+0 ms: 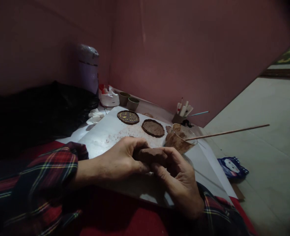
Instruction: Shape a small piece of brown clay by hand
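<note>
A lump of brown clay (152, 155) is held between both hands above the white sheet (100, 141). My left hand (122, 157) grips its left end, thumb underneath and fingers over the far side. Around the right end curl the fingers of my right hand (178, 177), with the thumb pressed near the lower edge. Beyond the hands lie two flat round clay discs; the left disc (128, 117) has yellow specks, and the right disc (153, 127) is plain brown. Just past my right hand stands a clear cup (179, 139) smeared with brown, a long thin stick (228, 132) leaning out of it.
At the back are two small dark cups (133, 104), a white bag (109, 97) and a holder (177, 118) of sticks and brushes. A black plastic bag (49, 111) fills the left. Behind it stands a wrapped purple cylinder (89, 70). A blue packet (233, 167) lies on the right floor.
</note>
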The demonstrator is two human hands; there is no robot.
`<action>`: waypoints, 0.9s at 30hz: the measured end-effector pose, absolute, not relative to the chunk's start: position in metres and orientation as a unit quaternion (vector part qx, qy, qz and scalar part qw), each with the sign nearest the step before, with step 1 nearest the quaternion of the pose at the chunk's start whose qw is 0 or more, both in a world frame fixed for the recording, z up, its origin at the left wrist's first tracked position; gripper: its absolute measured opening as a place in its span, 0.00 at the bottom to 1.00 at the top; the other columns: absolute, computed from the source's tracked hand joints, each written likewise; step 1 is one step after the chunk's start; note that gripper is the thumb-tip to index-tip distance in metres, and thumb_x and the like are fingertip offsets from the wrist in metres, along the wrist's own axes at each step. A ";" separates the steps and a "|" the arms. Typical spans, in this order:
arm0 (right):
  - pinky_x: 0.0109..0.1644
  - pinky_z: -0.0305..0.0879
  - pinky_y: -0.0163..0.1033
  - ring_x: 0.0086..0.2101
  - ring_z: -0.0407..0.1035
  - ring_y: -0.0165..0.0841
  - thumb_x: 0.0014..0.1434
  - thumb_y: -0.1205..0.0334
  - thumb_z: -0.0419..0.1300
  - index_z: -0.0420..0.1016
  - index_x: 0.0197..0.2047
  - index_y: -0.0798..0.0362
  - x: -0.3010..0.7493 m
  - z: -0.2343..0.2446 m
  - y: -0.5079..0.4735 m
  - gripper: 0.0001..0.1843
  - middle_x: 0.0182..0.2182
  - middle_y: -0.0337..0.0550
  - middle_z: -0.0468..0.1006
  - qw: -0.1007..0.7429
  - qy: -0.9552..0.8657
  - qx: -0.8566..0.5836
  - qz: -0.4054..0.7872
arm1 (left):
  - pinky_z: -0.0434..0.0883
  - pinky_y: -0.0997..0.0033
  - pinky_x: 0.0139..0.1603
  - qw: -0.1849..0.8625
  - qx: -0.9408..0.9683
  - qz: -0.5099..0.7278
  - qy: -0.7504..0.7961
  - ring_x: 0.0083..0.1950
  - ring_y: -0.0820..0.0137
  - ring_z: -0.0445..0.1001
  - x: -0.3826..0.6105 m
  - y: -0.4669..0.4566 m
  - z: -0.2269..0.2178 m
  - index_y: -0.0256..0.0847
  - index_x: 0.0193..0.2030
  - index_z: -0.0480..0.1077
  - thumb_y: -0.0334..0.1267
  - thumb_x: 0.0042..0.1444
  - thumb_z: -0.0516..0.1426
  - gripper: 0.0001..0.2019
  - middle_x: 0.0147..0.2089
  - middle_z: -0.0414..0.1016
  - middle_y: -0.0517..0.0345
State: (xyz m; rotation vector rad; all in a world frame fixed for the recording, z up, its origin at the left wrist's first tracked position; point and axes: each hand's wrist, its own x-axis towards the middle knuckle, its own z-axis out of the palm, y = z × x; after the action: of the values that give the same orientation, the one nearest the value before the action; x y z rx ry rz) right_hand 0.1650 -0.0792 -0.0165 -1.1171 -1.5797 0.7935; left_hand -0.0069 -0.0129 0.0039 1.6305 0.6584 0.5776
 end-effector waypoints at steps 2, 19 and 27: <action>0.45 0.70 0.36 0.43 0.74 0.34 0.60 0.62 0.59 0.70 0.46 0.46 0.165 -0.016 -0.079 0.10 0.43 0.40 0.79 0.506 -0.641 -0.462 0.345 | 0.61 0.78 0.27 0.592 0.711 0.254 0.283 0.30 0.75 0.63 -0.006 -0.012 0.003 0.37 0.32 0.66 0.33 0.47 0.61 0.08 0.28 0.63 0.66; 0.45 0.70 0.40 0.44 0.74 0.37 0.61 0.53 0.57 0.67 0.50 0.47 0.170 -0.019 -0.074 0.16 0.44 0.43 0.79 0.496 -0.645 -0.507 0.284 | 0.62 0.77 0.29 0.560 0.733 0.261 0.284 0.31 0.74 0.65 -0.006 -0.010 0.007 0.35 0.33 0.70 0.37 0.53 0.57 0.06 0.29 0.68 0.62; 0.45 0.70 0.38 0.43 0.75 0.36 0.61 0.57 0.58 0.70 0.47 0.47 0.168 -0.020 -0.074 0.11 0.43 0.42 0.80 0.477 -0.662 -0.490 0.305 | 0.62 0.77 0.28 0.527 0.764 0.248 0.279 0.31 0.73 0.64 -0.007 -0.010 0.005 0.34 0.33 0.70 0.38 0.54 0.57 0.08 0.29 0.66 0.63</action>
State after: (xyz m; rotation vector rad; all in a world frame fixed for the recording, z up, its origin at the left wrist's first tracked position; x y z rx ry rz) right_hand 0.1682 -0.0739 -0.0196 -1.1968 -1.6181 0.7462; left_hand -0.0067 -0.0104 0.0047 1.8257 0.6665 0.5926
